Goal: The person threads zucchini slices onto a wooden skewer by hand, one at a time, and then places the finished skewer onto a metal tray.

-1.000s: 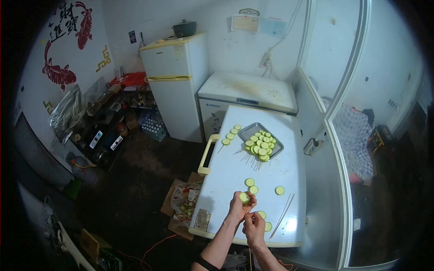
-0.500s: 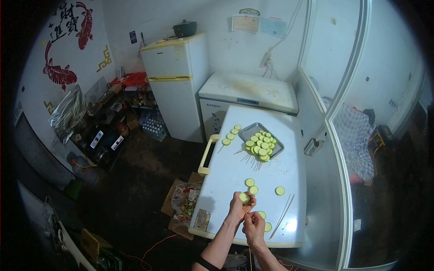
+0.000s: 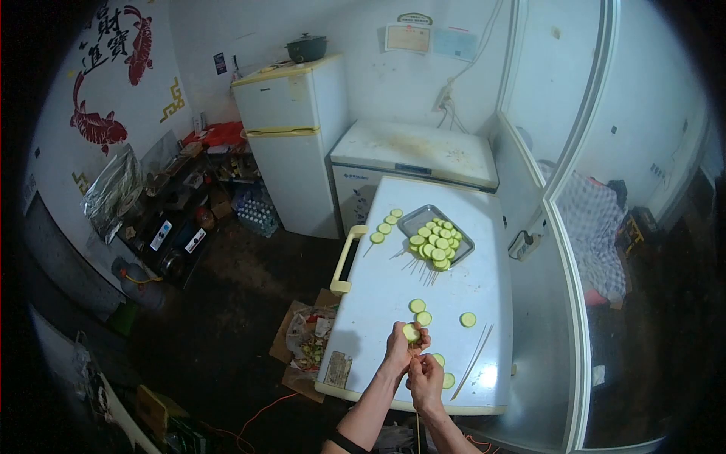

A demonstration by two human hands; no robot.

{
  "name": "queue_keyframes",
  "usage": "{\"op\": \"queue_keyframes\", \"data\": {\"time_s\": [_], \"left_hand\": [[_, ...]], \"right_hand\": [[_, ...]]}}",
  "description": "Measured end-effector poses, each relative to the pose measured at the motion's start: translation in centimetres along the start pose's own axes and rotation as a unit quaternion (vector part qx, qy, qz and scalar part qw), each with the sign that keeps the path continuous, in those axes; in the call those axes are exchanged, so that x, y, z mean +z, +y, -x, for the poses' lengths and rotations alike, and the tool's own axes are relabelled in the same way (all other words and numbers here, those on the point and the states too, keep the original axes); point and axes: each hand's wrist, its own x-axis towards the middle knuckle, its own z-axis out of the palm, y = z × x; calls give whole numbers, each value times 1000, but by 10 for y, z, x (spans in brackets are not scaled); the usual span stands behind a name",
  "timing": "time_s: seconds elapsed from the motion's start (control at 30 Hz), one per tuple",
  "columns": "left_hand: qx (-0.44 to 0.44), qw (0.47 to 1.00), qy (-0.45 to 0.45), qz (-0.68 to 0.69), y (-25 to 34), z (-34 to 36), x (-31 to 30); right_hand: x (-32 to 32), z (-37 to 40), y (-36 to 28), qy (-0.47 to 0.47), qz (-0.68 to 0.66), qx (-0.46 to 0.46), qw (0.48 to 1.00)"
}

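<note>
My left hand [image 3: 397, 349] is closed round the edge of a pale green zucchini slice [image 3: 411, 332], its flat face turned up. Just below it, my right hand [image 3: 427, 382] pinches a thin bamboo skewer [image 3: 418, 433], whose lower length hangs out beneath the hand. The skewer's upper part shows between the hands, at the slice's near edge. Two loose zucchini slices [image 3: 423, 318] lie just beyond my left hand, and others [image 3: 448, 380] lie beside my right. Another slice [image 3: 468, 319] sits apart to the right, near a few bare skewers [image 3: 473, 362].
A metal tray [image 3: 409, 221] holds a pile of skewered slices [image 3: 435, 244] on the white tabletop [image 3: 378, 303]. One skewer of slices [image 3: 385, 228] lies left of it. A box of scraps [image 3: 308, 340] stands on the floor at left; a glazed partition [image 3: 541, 303] borders the right.
The slice in my left hand has tilted and shifted slightly, and more of the skewer shows between the hands. The slices on the table and tray stay put.
</note>
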Motion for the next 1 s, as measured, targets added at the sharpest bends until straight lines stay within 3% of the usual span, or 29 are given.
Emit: {"op": "queue_keyframes", "data": {"time_s": [0.4, 0.7, 1.0], "left_hand": [[0, 999, 16, -45, -4, 12, 18], [-5, 995, -31, -92, -5, 23, 28], [-7, 993, -37, -114, -7, 29, 37]], "right_hand": [[-3, -4, -6, 12, 25, -51, 998], [-6, -11, 0, 18, 52, -102, 993], [-8, -10, -11, 36, 63, -85, 994]]}}
